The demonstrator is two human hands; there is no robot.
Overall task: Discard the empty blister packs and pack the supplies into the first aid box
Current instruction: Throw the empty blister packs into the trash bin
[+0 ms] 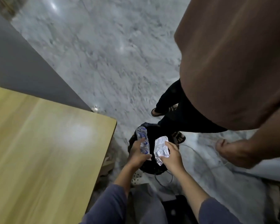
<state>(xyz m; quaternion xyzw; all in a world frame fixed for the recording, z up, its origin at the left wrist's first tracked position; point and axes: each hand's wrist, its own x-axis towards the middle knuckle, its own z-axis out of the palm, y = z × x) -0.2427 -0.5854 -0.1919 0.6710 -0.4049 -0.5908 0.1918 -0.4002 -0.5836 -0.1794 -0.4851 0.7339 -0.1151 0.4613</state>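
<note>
Blister packs, crinkled silver foil, held over a black-lined bin (132, 139) on the floor.

Left hand (138, 153) pinches a long, narrow blister strip (143, 141) with blue print, thumb on top and fingers beneath; right hand (172, 155) grips a broader, crumpled foil pack (160, 150) between thumb and fingers. Both forearms reach down from rolled blue-grey sleeves (107, 206), beside a smooth yellow wooden table (44, 143) and speckled grey stone floor (103, 62).

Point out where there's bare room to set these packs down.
The wooden table at left is bare across its visible top. It is crowded around the black bin: both hands hold blister packs over it, a bystander's feet beside.
</note>
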